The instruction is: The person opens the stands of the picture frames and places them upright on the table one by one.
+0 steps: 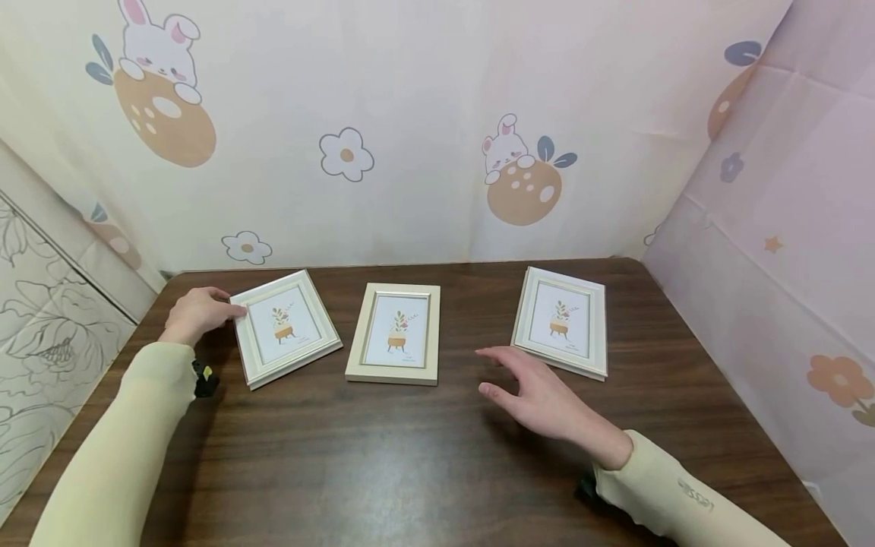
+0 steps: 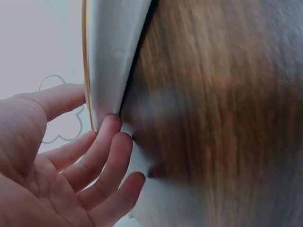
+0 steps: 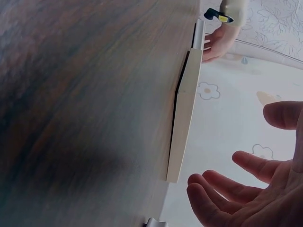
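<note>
Three pale picture frames lie face up on the brown table, each with a plant picture. The left hand (image 1: 200, 311) is at the left edge of the tilted left frame (image 1: 283, 328); in the left wrist view its thumb and fingertips pinch the white frame edge (image 2: 111, 52). The middle frame (image 1: 355, 363) stands nearly straight, touched by no hand. The right hand (image 1: 540, 391) hovers over the table below and left of the right frame (image 1: 596, 327), its fingers apart and holding nothing. In the right wrist view the middle frame (image 3: 184, 123) lies beyond the fingers.
The dark wood table (image 1: 383, 463) reaches back to a patterned cloth (image 1: 424, 91) with rabbits and flowers. More patterned cloth hangs at the right side (image 1: 772, 228), and a flower-line panel (image 1: 48, 342) stands at the left.
</note>
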Available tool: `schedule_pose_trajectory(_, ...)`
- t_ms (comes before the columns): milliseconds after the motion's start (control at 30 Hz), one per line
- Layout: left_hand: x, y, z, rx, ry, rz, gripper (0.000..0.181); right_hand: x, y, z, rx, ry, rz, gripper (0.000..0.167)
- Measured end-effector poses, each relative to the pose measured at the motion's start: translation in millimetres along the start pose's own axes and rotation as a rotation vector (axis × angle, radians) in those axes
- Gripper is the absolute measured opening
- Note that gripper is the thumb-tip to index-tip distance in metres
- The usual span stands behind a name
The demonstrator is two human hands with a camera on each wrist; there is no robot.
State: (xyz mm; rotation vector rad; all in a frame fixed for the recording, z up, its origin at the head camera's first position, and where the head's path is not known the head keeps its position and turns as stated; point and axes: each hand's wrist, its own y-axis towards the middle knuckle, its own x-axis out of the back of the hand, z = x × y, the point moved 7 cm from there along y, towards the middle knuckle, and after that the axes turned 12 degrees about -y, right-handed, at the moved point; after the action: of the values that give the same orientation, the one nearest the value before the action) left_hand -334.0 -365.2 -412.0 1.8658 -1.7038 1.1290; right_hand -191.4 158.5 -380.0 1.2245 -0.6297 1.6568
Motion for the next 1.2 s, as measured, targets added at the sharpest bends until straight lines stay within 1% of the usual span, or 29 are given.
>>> schedule_pose_trajectory(167,0.1,-3.0,-7.9,0.024,0.021,-0.027,0.062,1.7,-0.2,0.4,0.004,0.002,-0.002,0.047)
schedule_pose_trajectory(300,-0.2,-3.9,-11.6,0.028,0.018,-0.044,0.058,2.8,-1.3,0.2,0.012,-0.001,-0.014,0.047)
schedule_pose_trajectory(500,-0.4,-4.6,-9.7,0.027,0.000,-0.058,0.058,3.3,-2.4,-1.8,0.008,-0.008,-0.020,0.047)
schedule_pose_trajectory(767,-2.7,-3.7,-7.4,-0.009,-0.036,-0.081,0.057,3.9,-3.3,-4.2,0.017,-0.005,-0.025,0.048)
schedule_pose_trajectory(933,-1.1,-6.4,-8.0,-0.022,-0.045,-0.112,0.054,4.1,-2.9,-5.0,0.012,-0.009,-0.023,0.049)
schedule_pose_trajectory(1200,2.3,-11.9,-8.1,-0.014,-0.114,-0.138,0.054,5.2,-2.7,-5.4,0.007,-0.009,-0.020,0.049)
